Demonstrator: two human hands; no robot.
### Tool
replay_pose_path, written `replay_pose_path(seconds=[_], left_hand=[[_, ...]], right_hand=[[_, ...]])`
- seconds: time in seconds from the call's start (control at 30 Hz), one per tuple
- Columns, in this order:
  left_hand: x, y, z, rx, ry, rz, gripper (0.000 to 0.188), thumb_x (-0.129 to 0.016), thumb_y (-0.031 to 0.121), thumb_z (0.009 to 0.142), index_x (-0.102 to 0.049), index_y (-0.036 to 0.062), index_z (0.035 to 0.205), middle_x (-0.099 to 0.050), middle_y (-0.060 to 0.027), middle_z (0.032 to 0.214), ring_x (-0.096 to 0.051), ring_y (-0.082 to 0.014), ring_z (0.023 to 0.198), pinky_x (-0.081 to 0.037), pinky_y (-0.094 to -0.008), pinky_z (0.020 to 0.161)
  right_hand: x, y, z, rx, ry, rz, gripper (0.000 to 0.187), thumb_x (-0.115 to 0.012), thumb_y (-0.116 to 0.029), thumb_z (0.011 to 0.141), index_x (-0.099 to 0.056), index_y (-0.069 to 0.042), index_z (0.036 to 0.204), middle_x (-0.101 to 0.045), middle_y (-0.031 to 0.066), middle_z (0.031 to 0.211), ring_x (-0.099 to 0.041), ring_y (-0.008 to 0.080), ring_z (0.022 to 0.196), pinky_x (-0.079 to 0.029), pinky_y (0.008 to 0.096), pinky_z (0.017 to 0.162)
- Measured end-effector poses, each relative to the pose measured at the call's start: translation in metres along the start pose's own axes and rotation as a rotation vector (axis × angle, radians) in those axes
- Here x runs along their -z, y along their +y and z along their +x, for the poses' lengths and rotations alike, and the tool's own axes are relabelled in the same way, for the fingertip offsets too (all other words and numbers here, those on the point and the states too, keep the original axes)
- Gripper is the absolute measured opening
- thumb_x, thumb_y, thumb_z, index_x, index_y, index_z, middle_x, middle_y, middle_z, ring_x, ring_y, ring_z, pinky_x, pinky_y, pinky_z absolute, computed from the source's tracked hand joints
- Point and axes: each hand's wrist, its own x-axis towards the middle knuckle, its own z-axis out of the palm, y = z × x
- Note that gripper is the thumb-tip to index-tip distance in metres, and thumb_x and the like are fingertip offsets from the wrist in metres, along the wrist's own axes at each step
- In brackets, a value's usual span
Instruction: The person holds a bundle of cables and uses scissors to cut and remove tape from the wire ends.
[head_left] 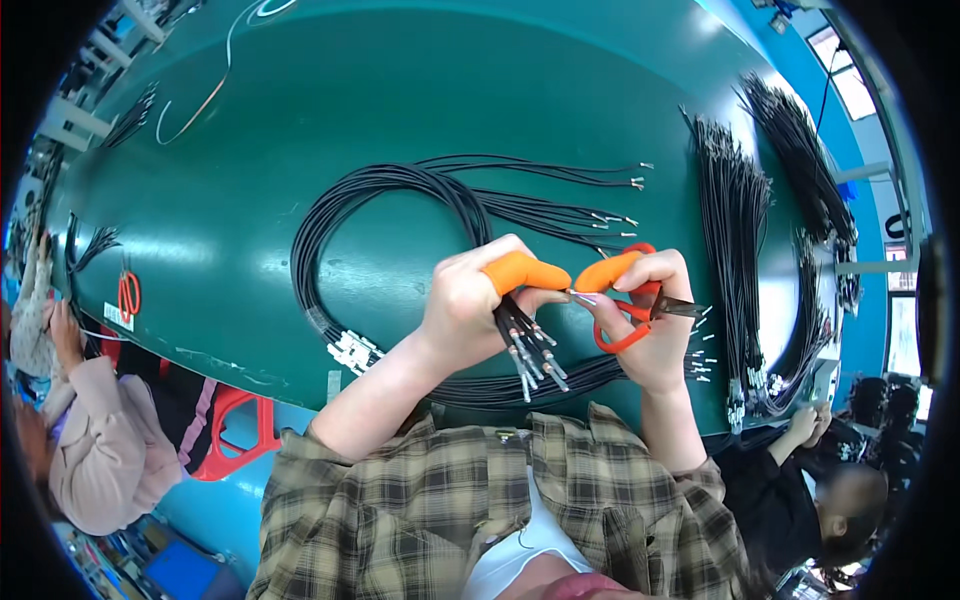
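My left hand [462, 305] is closed round a bunch of black cables [512, 322], whose metal-tipped ends hang below the fingers. In my right hand [656, 352] are red-handled scissors [682, 308], hooked on the fingers with the blades pointing right. Orange finger covers sit on fingers of both hands. Between the two hands, the fingertips meet at a small metal-tipped wire end [584, 297]; the fingers partly hide it. The cables belong to a large black coil [318, 225] on the table, with white connectors [352, 350] at its lower left.
Long bundles of black cables [735, 250] lie on the green table [250, 120] at the right. Another pair of red-handled scissors [129, 294] rests at the left edge. Co-workers sit at both sides, one in a pink sleeve [105, 460]. A red stool [240, 432] stands at the left.
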Motion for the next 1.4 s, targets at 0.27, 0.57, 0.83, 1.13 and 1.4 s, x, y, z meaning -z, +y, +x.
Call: replay_pose_path(seconds=[0.27, 0.57, 0.83, 1.13, 1.4], left_hand=[[-0.001, 0.003, 0.0, 0.001, -0.068, 0.01, 0.018, -0.073, 0.006, 0.063, -0.064, 0.0022, 0.078, -0.062, -0.0053, 0.066, -0.059, -0.0162, 0.054, -0.045, -0.0241, 0.049], [0.001, 0.0, -0.004, 0.046, -0.022, -0.024, 0.017, -0.068, 0.007, 0.071, -0.062, -0.0008, 0.085, -0.065, -0.0042, 0.068, -0.063, -0.0145, 0.059, -0.05, -0.0229, 0.056], [0.009, 0.002, -0.003, 0.239, -0.067, -0.117, 0.015, -0.062, 0.013, 0.081, -0.063, -0.0017, 0.082, -0.063, -0.0073, 0.074, -0.063, -0.0177, 0.068, -0.05, -0.0252, 0.06], [0.01, -0.002, 0.004, 0.068, -0.006, -0.114, 0.029, -0.068, 0.028, 0.076, -0.064, -0.0002, 0.082, -0.053, -0.0109, 0.105, -0.051, -0.0218, 0.093, -0.044, -0.0273, 0.071], [0.009, 0.01, 0.0, 0.253, 0.105, -0.281, 0.033, -0.073, 0.026, 0.071, -0.062, -0.0012, 0.085, -0.054, -0.0082, 0.097, -0.046, -0.0061, 0.059, -0.037, -0.0197, 0.053]], right_hand=[[0.013, 0.002, 0.0, 0.215, -0.104, -0.343, 0.029, -0.064, 0.012, 0.068, -0.045, -0.004, 0.084, -0.053, 0.0098, 0.085, -0.06, 0.0195, 0.078, -0.049, 0.0283, 0.068], [0.016, 0.009, -0.005, -0.137, -0.041, -0.121, 0.02, -0.067, 0.007, 0.07, -0.053, -0.003, 0.081, -0.056, 0.004, 0.081, -0.055, 0.0111, 0.072, -0.045, 0.0238, 0.064], [0.005, 0.005, 0.005, -0.117, -0.224, -0.196, 0.026, -0.067, 0.004, 0.071, -0.055, -0.004, 0.094, -0.061, 0.0062, 0.093, -0.059, 0.0146, 0.082, -0.046, 0.027, 0.072], [-0.021, 0.022, 0.011, 0.109, -0.171, 0.121, 0.037, -0.07, 0.009, 0.067, -0.051, -0.001, 0.097, -0.054, 0.0087, 0.095, -0.059, 0.0164, 0.087, -0.049, 0.0267, 0.075], [-0.024, 0.027, 0.015, 0.179, -0.136, 0.144, 0.042, -0.069, 0.01, 0.067, -0.04, -0.004, 0.094, -0.051, 0.01, 0.09, -0.059, 0.0178, 0.08, -0.049, 0.0268, 0.069]])
